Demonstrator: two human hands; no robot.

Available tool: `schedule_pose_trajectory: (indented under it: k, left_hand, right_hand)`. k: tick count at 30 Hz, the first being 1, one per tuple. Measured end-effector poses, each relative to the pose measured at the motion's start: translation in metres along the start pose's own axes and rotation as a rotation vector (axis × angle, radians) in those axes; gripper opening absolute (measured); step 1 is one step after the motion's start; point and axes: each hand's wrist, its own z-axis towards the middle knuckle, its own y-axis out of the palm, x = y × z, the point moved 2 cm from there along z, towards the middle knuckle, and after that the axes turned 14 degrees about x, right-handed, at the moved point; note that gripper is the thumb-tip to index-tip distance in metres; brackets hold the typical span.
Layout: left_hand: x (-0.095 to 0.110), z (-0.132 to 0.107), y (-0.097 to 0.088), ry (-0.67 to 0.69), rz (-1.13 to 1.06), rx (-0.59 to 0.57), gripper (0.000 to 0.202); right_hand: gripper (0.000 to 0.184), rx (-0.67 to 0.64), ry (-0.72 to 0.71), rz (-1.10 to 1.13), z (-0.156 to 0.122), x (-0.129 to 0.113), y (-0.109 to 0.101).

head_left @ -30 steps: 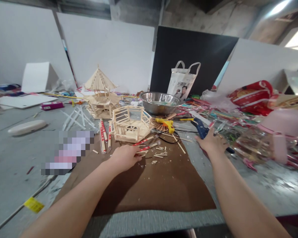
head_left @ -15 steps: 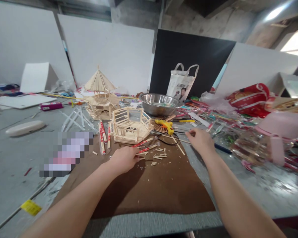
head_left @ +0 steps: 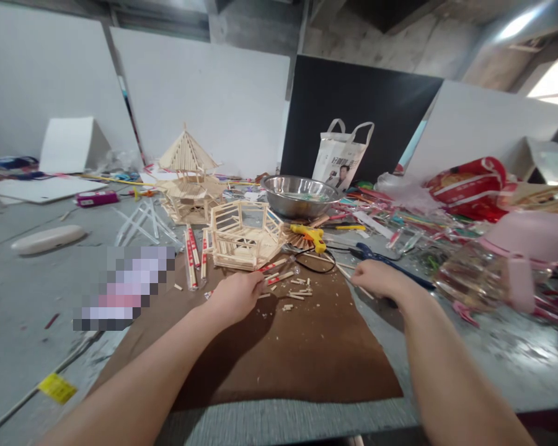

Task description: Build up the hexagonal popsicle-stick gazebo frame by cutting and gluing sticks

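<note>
My left hand (head_left: 235,296) rests knuckles-up on the brown mat (head_left: 302,353), fingers curled shut just in front of a hexagonal wooden stick frame (head_left: 244,235). What it holds is hidden. Short stick offcuts (head_left: 297,290) and red-and-white wrapped sticks (head_left: 274,272) lie right beside its fingertips. My right hand (head_left: 379,280) lies at the mat's right edge, fingers pinched on a thin wooden stick (head_left: 346,274). A blue-handled tool (head_left: 376,254) lies just behind that hand.
A yellow glue gun (head_left: 310,235) and a steel bowl (head_left: 300,193) sit behind the frame, with a finished pagoda model (head_left: 188,176) to the left. A pink-capped clear bottle (head_left: 502,260), red bag (head_left: 469,183) and littered sticks crowd the right. Wrapped chopsticks (head_left: 193,254) lie left of the frame.
My right hand has come back from the blue tool toward the mat and now pinches a thin stick. My left hand has stayed in place, curling a little tighter.
</note>
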Motion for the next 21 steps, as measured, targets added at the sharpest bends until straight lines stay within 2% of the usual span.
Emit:
schedule_pose_trajectory:
  k: [3,5,7,10,13,16,19,21]
  left_hand:
    - [0.002,0.000,0.000,0.026,-0.100,0.010,0.034]
    - [0.004,0.000,-0.002,0.052,-0.160,0.030,0.036]
    - [0.006,0.001,-0.005,0.044,-0.209,0.067,0.036]
    - [0.006,0.002,-0.009,-0.037,-0.284,0.123,0.036]
    - [0.006,0.003,-0.009,-0.119,-0.425,0.123,0.038]
    - [0.007,0.003,-0.007,-0.138,-0.586,0.091,0.036]
    - [0.009,0.002,-0.007,-0.106,-0.677,0.120,0.036]
    - [0.009,0.003,-0.008,-0.100,-0.716,0.156,0.036]
  right_hand:
    - [0.014,-0.083,-0.003,0.170,-0.012,0.004,-0.014]
    - [0.015,-0.093,0.020,0.254,-0.020,0.006,-0.022]
    - [0.031,-0.070,0.036,0.369,-0.027,0.009,-0.028]
    - [0.051,-0.068,-0.011,0.678,-0.032,0.014,-0.033]
    - [0.040,-0.103,-0.009,0.928,-0.032,0.017,-0.032]
    - [0.025,-0.014,0.086,1.163,-0.031,0.016,-0.029]
    - [0.037,0.140,0.142,1.387,-0.031,0.007,-0.027]
    - [0.042,0.262,0.204,1.444,-0.030,-0.001,-0.026]
